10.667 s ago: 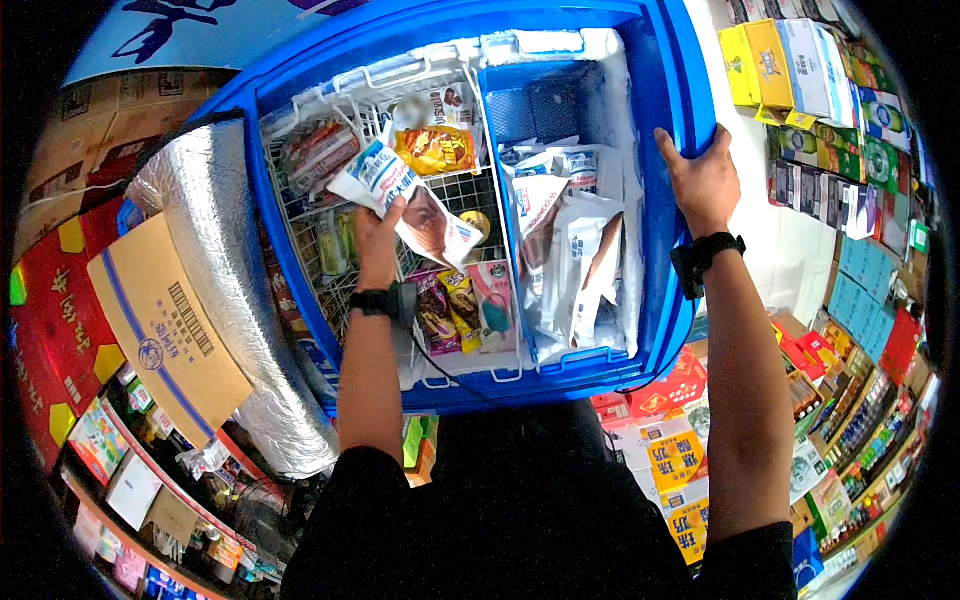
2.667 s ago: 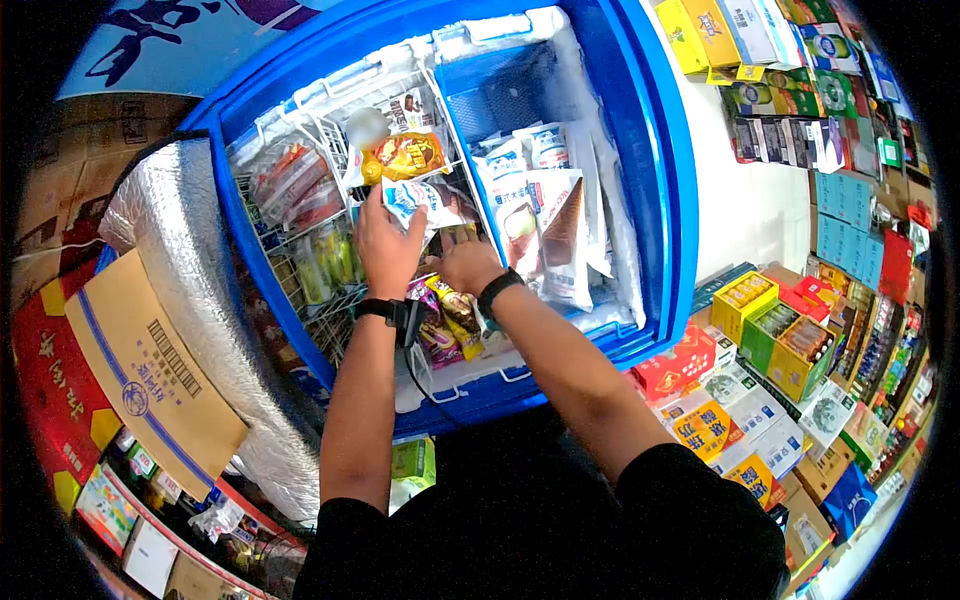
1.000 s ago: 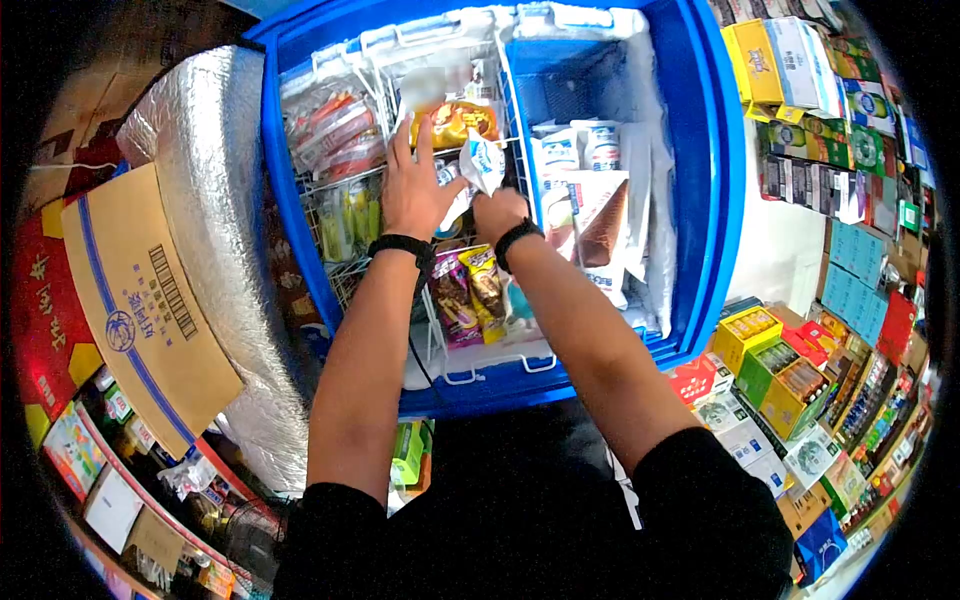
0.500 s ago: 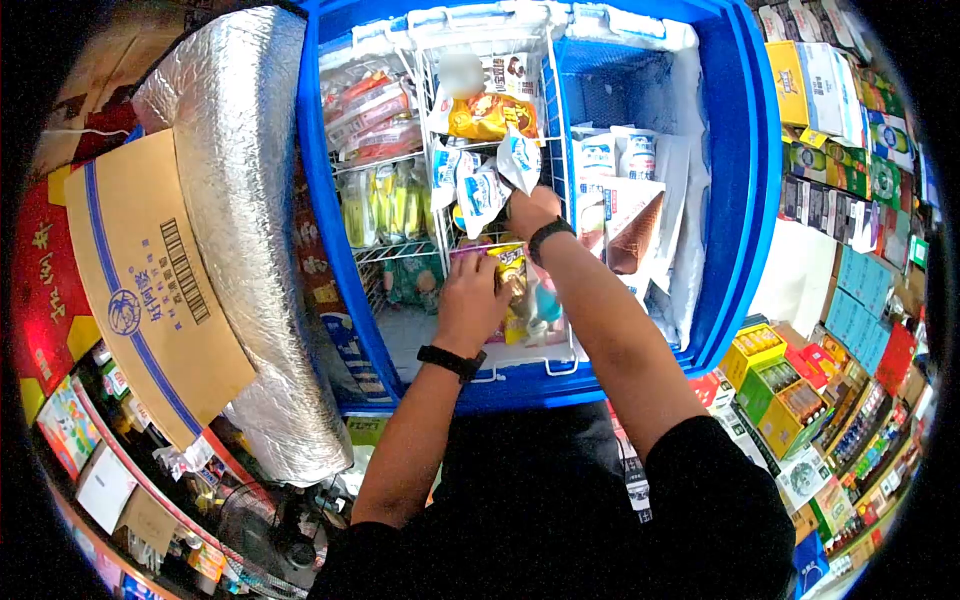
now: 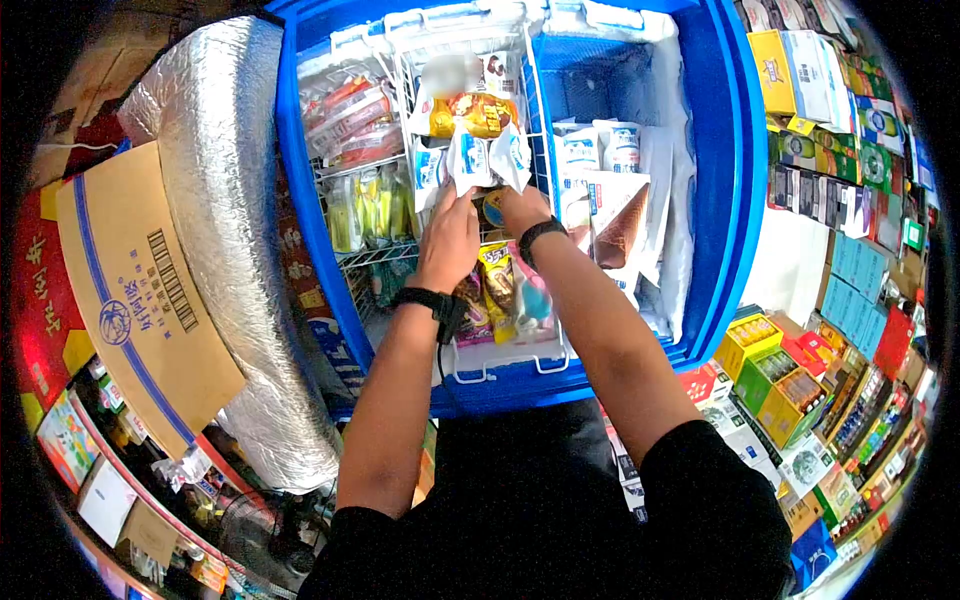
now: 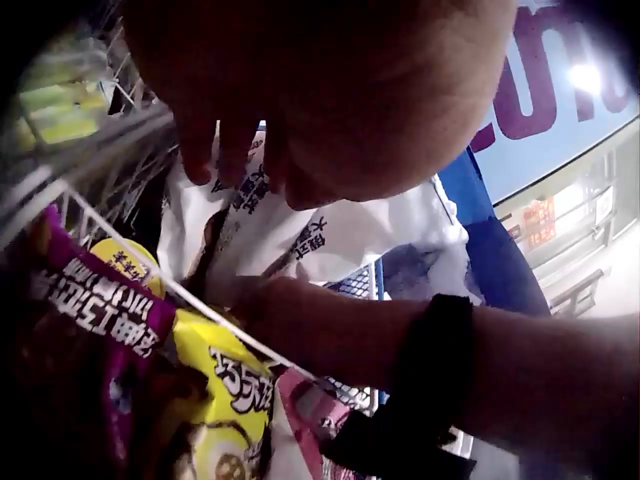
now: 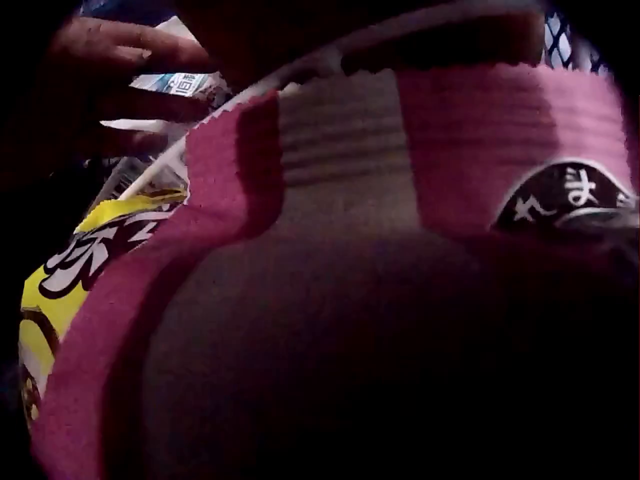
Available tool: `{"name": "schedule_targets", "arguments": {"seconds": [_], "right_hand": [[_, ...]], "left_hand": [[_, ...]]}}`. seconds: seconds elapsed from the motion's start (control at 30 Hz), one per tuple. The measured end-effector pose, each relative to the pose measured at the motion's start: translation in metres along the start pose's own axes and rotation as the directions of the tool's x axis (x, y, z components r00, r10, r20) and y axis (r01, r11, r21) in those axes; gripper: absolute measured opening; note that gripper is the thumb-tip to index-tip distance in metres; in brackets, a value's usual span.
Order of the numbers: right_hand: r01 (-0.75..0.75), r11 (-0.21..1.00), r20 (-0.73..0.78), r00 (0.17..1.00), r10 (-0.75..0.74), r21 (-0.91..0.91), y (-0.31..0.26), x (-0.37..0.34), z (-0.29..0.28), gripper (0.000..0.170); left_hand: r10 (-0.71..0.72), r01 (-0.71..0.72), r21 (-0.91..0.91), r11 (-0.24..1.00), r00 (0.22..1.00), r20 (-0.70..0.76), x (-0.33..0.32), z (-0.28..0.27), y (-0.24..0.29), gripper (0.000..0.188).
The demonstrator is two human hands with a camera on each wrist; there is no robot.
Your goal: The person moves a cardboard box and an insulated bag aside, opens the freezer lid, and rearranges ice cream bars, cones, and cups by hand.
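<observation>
Three white-and-blue packages stand side by side in a wire basket [image 5: 545,180] of the freezer: a left one [image 5: 430,172], a middle one [image 5: 468,158] and a right one [image 5: 513,157]. My left hand [image 5: 450,243] touches the lower end of the middle one, its extended fingers also showing in the right wrist view. My right hand [image 5: 524,210] grips the lower part of the right one, its fingertips hidden in the head view. In the left wrist view my left hand [image 6: 330,90] hangs over white wrappers [image 6: 330,240], and my right hand [image 6: 270,305] is below them.
Above the packages lies an orange pack [image 5: 475,115]; below are yellow [image 5: 499,290] and pink packs [image 5: 535,300]. Long bags [image 5: 355,120] fill the left basket. White cone packages [image 5: 620,220] lie in the right compartment. The blue freezer rim [image 5: 735,200] surrounds everything.
My left hand has moved up from the purple and yellow packs to the white-and-blue packages. The middle package has shifted up and now stands in line with the others.
</observation>
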State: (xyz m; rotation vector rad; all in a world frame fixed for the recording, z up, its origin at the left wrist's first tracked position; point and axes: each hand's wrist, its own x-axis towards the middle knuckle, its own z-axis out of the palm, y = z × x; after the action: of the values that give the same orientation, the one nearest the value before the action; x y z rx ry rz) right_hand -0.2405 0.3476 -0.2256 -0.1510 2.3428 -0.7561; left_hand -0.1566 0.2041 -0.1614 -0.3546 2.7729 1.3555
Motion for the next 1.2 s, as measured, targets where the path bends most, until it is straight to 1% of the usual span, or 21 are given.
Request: {"name": "schedule_targets", "arguments": {"seconds": [0.07,0.1,0.13,0.23,0.27,0.33,0.4,0.43,0.5,0.57,0.6,0.7,0.73,0.83,0.87,0.97,1.07,1.1,1.13,1.17,1.2], "right_hand": [[-0.035,0.999,-0.035,0.999,0.034,-0.032,0.021,0.016,0.022,0.035],[-0.051,0.997,-0.054,0.997,0.048,-0.051,0.016,0.016,0.019,0.036],[0.150,0.894,0.131,0.986,-0.104,-0.422,0.015,0.014,0.009,0.026],[0.182,0.875,0.108,0.983,-0.149,-0.448,-0.001,0.007,0.003,0.016],[0.186,0.887,0.134,0.981,-0.142,-0.422,-0.004,0.001,-0.004,0.018],[0.233,0.892,0.088,0.972,-0.216,-0.388,-0.012,-0.014,-0.013,0.022],[0.299,0.879,0.048,0.952,-0.303,-0.372,-0.006,-0.023,-0.013,0.023],[0.322,0.889,0.005,0.941,-0.339,-0.326,-0.016,-0.039,-0.027,0.020],[0.302,0.901,-0.070,0.938,-0.338,-0.311,-0.008,-0.049,-0.023,0.020],[0.224,0.928,-0.097,0.960,-0.263,-0.296,0.001,-0.057,-0.023,0.020],[0.181,0.938,-0.112,0.968,-0.223,-0.296,-0.017,-0.071,-0.037,0.022],[0.218,0.968,-0.225,0.944,-0.241,-0.125,-0.015,-0.089,-0.046,0.026],[0.228,0.972,-0.235,0.944,-0.233,-0.050,-0.014,-0.096,-0.050,0.031],[0.293,0.955,-0.260,0.926,-0.274,0.040,-0.014,-0.117,-0.065,0.035],[0.199,0.973,-0.235,0.957,-0.167,0.117,-0.017,-0.122,-0.070,0.034],[0.085,0.967,-0.201,0.979,-0.036,0.241,-0.009,-0.134,-0.078,0.031],[0.119,0.918,-0.250,0.968,-0.023,0.377,0.032,-0.131,-0.062,0.033],[0.140,0.903,-0.270,0.962,-0.028,0.406,0.034,-0.131,-0.063,0.034],[0.082,0.861,-0.222,0.974,0.036,0.502,0.038,-0.133,-0.065,0.033],[0.070,0.837,-0.226,0.972,0.065,0.543,0.040,-0.135,-0.064,0.033],[0.062,0.812,-0.232,0.968,0.093,0.581,0.038,-0.136,-0.066,0.032]], "left_hand": [[-0.041,0.040,0.023,0.999,0.997,0.062,0.005,-0.005,-0.002,0.033],[-0.061,0.058,0.034,0.998,0.994,0.090,0.005,-0.006,-0.005,0.033],[0.002,-0.005,0.055,0.998,0.998,0.055,0.004,-0.007,-0.008,0.033],[0.021,-0.016,0.089,0.996,0.998,-0.060,0.000,-0.006,-0.010,0.029],[-0.044,0.044,0.109,0.993,0.999,-0.005,0.000,-0.008,-0.011,0.029],[-0.175,0.158,0.157,0.975,0.979,0.101,-0.001,-0.013,-0.011,0.028],[-0.165,0.148,0.153,0.977,0.980,0.110,-0.004,-0.016,-0.005,0.028],[-0.160,0.142,0.152,0.978,0.981,0.112,-0.004,-0.017,-0.002,0.028],[-0.192,0.165,0.175,0.971,0.970,0.150,-0.007,-0.010,-0.006,0.030],[-0.217,0.182,0.204,0.962,0.962,0.166,-0.007,0.001,-0.013,0.030],[-0.252,0.207,0.217,0.954,0.945,0.207,-0.005,-0.001,-0.005,0.030],[-0.262,0.200,0.248,0.948,0.932,0.250,-0.007,0.008,-0.011,0.030],[-0.292,0.230,0.240,0.943,0.918,0.267,-0.005,0.007,-0.009,0.032],[-0.265,0.235,0.155,0.960,0.940,0.217,-0.005,0.010,-0.006,0.034],[-0.226,0.201,0.147,0.969,0.957,0.183,-0.006,0.010,-0.006,0.039],[-0.257,0.222,0.173,0.960,0.942,0.214,-0.006,0.006,0.000,0.039],[-0.140,0.129,0.105,0.986,0.984,0.108,-0.009,0.007,0.000,0.040],[-0.152,0.138,0.110,0.984,0.979,0.135,-0.007,0.006,0.000,0.038],[-0.165,0.147,0.116,0.982,0.973,0.162,-0.003,0.005,0.000,0.036],[-0.177,0.156,0.121,0.980,0.965,0.191,0.001,0.004,-0.001,0.035],[-0.146,0.099,0.227,0.969,0.968,0.205,0.006,0.005,-0.006,0.032]]}}
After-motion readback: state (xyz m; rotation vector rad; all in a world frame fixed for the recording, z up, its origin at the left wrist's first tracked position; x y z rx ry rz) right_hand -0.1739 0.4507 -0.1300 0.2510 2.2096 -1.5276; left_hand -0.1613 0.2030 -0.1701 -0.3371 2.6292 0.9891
